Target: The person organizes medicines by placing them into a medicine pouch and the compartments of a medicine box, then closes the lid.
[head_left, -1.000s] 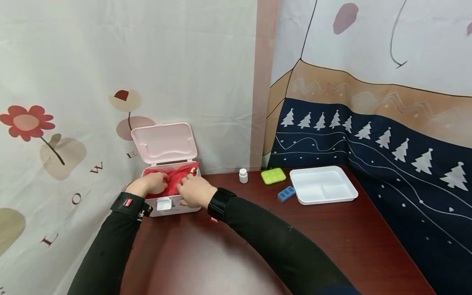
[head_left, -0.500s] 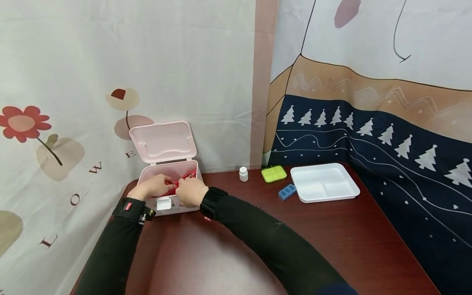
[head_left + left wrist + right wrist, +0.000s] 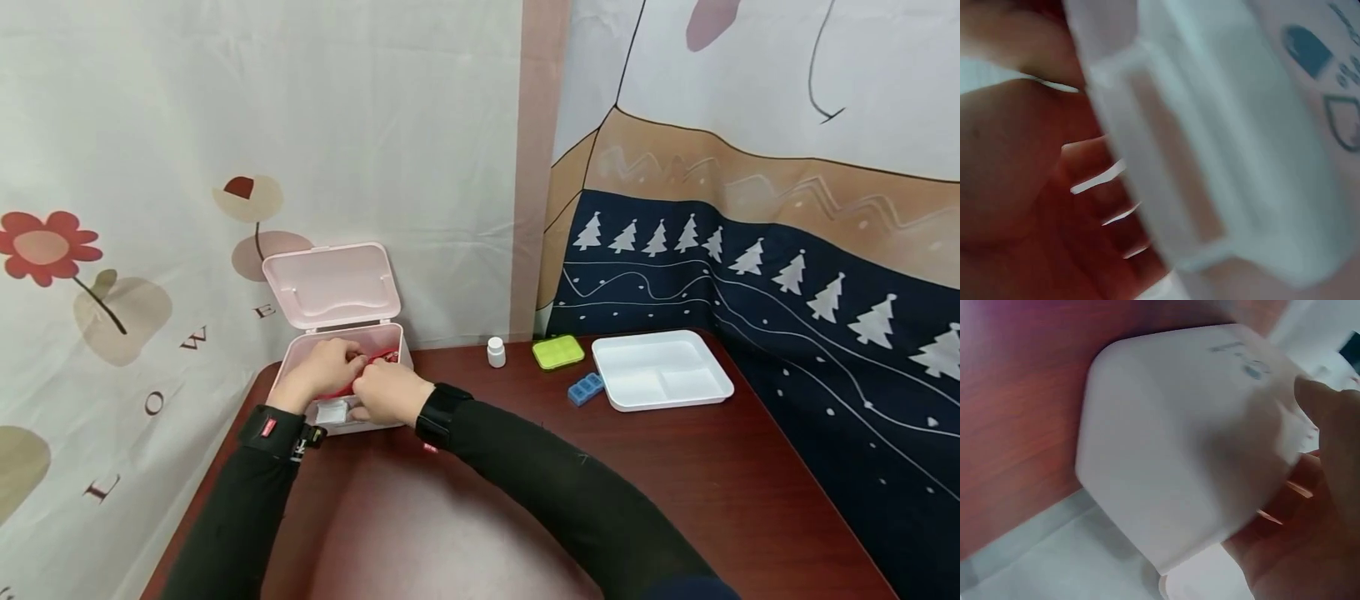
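Observation:
A pale pink box (image 3: 362,337) stands with its lid (image 3: 330,287) raised against the wall. Inside it lies a red fabric pouch (image 3: 387,356), largely covered by the hands. My left hand (image 3: 327,367) reaches over the front left with bent fingers on the pouch. At the front right, my right hand (image 3: 392,392) grips it too, knuckles close to the left thumb. Both sets of fingertips are hidden. The left wrist view shows the white latch (image 3: 1235,131) and a printed capsule (image 3: 1309,51) on the box front. The right wrist view has its outer side wall (image 3: 1147,437).
Right of the box stand a small white bottle (image 3: 496,352), a lime-green case (image 3: 558,352), a blue pill organizer (image 3: 586,389) and a white divided tray (image 3: 637,400). They rest on a dark red-brown table (image 3: 480,517) against cloth-covered walls.
The red pouch, which filled the box opening a second ago, now shows only around the hands. The left hand has shifted right and up, closer to the right hand.

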`<move>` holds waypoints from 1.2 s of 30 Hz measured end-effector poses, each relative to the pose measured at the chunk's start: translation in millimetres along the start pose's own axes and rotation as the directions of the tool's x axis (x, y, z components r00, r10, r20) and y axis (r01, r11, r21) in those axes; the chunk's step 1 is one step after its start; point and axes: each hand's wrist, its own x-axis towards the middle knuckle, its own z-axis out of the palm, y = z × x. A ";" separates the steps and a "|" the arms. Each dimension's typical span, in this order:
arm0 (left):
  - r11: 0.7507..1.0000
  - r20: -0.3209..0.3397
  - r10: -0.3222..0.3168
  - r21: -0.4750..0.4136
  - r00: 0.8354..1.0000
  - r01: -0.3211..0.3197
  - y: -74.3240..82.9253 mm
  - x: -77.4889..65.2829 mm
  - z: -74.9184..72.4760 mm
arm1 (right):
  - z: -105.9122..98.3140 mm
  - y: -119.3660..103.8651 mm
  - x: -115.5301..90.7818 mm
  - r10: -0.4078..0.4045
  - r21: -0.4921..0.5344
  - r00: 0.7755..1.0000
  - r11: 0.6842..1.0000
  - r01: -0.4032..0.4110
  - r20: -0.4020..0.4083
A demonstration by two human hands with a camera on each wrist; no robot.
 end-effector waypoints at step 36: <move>0.930 0.232 0.269 -0.316 0.935 -0.189 260.6 22.5 181.7 | 7.9 250.9 -396.0 0.767 0.459 0.631 0.522 -0.718 0.115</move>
